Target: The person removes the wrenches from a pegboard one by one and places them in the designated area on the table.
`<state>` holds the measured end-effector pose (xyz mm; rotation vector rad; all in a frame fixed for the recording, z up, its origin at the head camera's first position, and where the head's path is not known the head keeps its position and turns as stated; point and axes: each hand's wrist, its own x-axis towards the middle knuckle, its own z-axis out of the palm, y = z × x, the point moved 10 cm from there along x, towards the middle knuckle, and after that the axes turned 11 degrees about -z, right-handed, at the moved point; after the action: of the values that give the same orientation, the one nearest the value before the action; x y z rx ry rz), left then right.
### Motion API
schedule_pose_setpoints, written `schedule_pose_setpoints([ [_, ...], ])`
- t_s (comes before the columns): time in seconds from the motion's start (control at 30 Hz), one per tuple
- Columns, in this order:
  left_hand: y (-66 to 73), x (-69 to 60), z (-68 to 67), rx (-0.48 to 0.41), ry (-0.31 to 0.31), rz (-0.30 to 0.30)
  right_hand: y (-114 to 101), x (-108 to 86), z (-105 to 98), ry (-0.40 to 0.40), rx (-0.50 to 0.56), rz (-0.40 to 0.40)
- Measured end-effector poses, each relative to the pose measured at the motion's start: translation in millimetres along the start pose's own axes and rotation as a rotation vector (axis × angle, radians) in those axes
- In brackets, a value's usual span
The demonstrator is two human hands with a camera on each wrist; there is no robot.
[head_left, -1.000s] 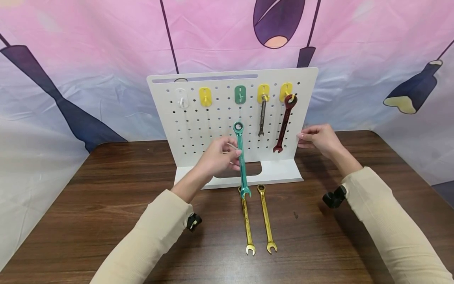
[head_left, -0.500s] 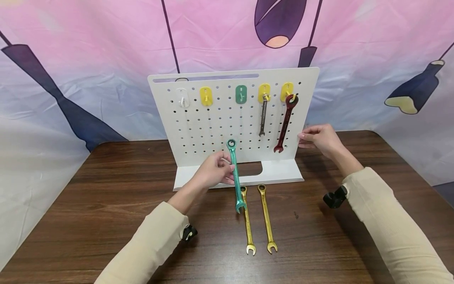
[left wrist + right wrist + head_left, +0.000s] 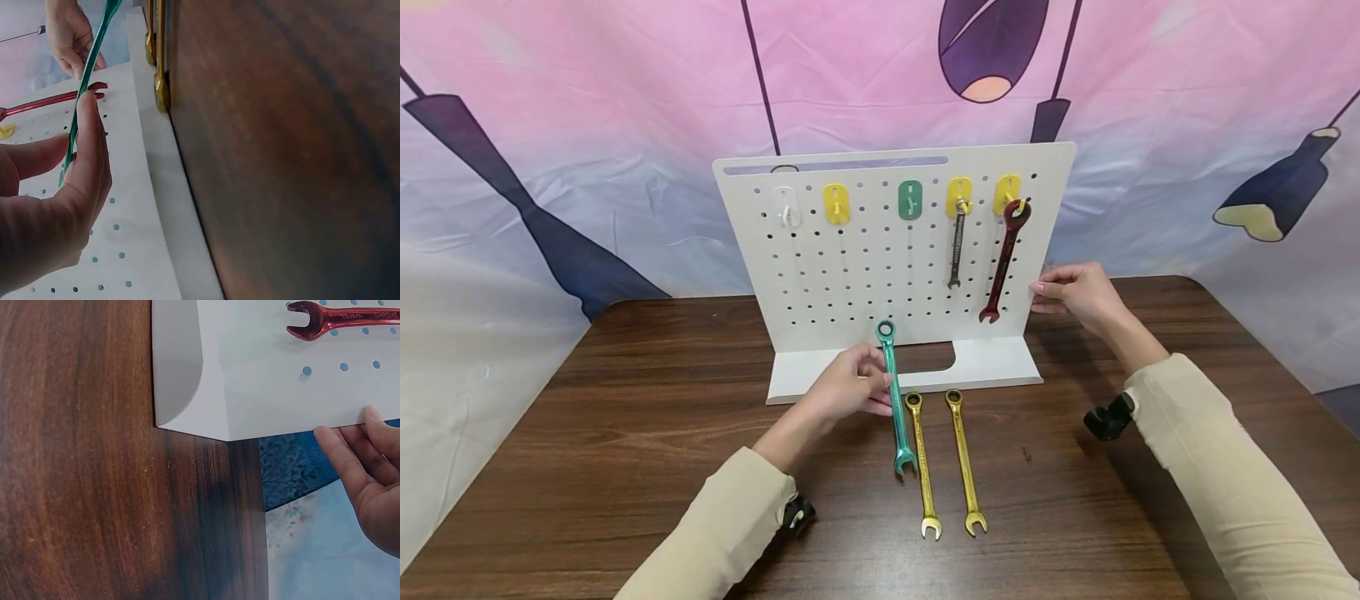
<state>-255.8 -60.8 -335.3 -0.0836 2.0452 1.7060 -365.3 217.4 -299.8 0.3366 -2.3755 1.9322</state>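
My left hand [image 3: 847,385] pinches the green wrench [image 3: 895,404] between thumb and fingers, its ring end up and its open jaw low, just left of two gold wrenches [image 3: 923,467] lying on the table. In the left wrist view the thumb and fingers lie on either side of the green wrench [image 3: 92,59]. My right hand [image 3: 1078,293] grips the right edge of the white pegboard [image 3: 865,275]. From the right wrist, that hand [image 3: 369,469] shows at the board's edge, beneath the red wrench [image 3: 356,317].
On the pegboard, a small silver wrench [image 3: 957,250] and a dark red wrench [image 3: 1002,267] hang from yellow hooks. White [image 3: 786,207], yellow [image 3: 836,204] and green [image 3: 910,200] hooks carry nothing. A patterned cloth [image 3: 625,125] hangs behind the brown table [image 3: 647,417].
The left hand has lowered the green wrench from in front of the board, moving it slightly left and towards the camera. My right hand has stayed at the board's edge.
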Motion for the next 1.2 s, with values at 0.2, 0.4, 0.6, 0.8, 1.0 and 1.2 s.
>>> schedule_pose_setpoints([
  [0.2,-12.2,-1.3,-1.8,-0.013,-0.015,-0.031,1,0.3,0,-0.002,-0.01,0.0],
  [0.4,-19.2,-2.5,-2.4,-0.014,-0.032,-0.057,1,0.4,0,-0.002,-0.025,0.0],
  [0.6,-23.2,-5.0,-1.8,-0.012,-0.054,-0.077,1,0.4,1,-0.004,-0.03,0.0],
  [0.8,-26.9,-7.8,-2.6,-0.006,-0.059,-0.104,0,0.3,0,0.0,-0.045,0.001],
  [1.0,-33.2,-9.8,0.0,0.022,-0.072,-0.134,-1,-0.1,1,-0.006,-0.052,-0.003],
  [1.2,-36.7,-14.3,3.7,0.07,-0.092,-0.142,-1,-0.2,0,0.0,-0.05,-0.002],
])
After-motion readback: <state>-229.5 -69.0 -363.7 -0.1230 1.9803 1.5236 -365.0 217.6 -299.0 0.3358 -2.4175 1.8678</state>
